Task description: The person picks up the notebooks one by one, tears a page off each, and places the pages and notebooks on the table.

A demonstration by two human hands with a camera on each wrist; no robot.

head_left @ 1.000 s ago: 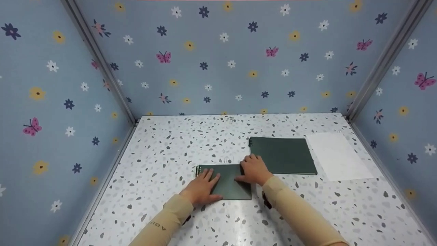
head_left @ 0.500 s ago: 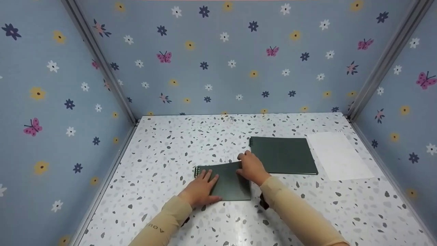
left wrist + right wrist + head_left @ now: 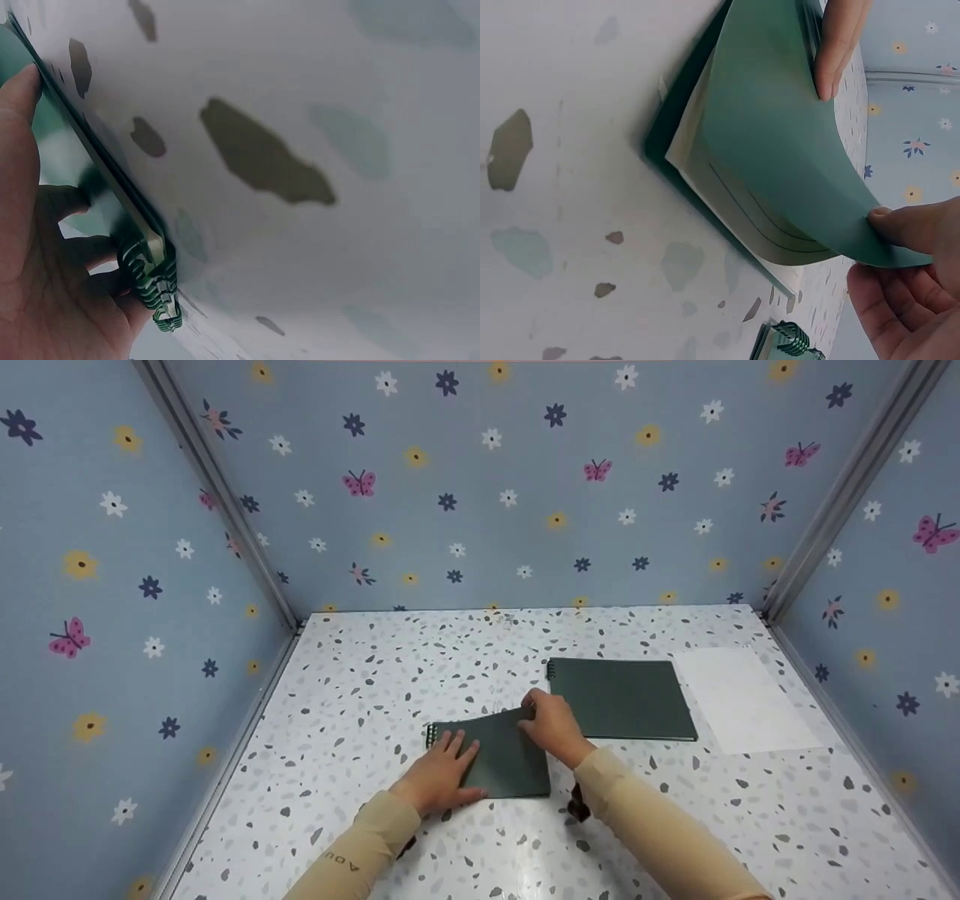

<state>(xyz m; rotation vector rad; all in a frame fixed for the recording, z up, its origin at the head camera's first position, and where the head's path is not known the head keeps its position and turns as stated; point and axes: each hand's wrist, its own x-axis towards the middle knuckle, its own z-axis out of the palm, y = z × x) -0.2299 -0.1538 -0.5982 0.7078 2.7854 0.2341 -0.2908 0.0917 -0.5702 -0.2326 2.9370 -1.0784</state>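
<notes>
A small dark green spiral notebook lies on the speckled tabletop, its coil at the left end. Across its cover rests my left hand, fingers spread and thumb near the front edge. My right hand pinches the far right corner of the cover between thumb and fingers. In the right wrist view the green cover bends upward there, and pale pages show beneath it. Two dark curved lines mark the pale surface under the cover; whether that is a page or the cover's inside, I cannot tell.
A larger dark green spiral notebook lies closed behind and right of my right hand. Beside it is a white paper sheet. Flower-patterned walls with grey metal corner strips enclose the tabletop at the back and sides.
My right hand has lifted the far right corner of the small notebook's cover, moving slightly up and away. The left hand stays in place on the cover.
</notes>
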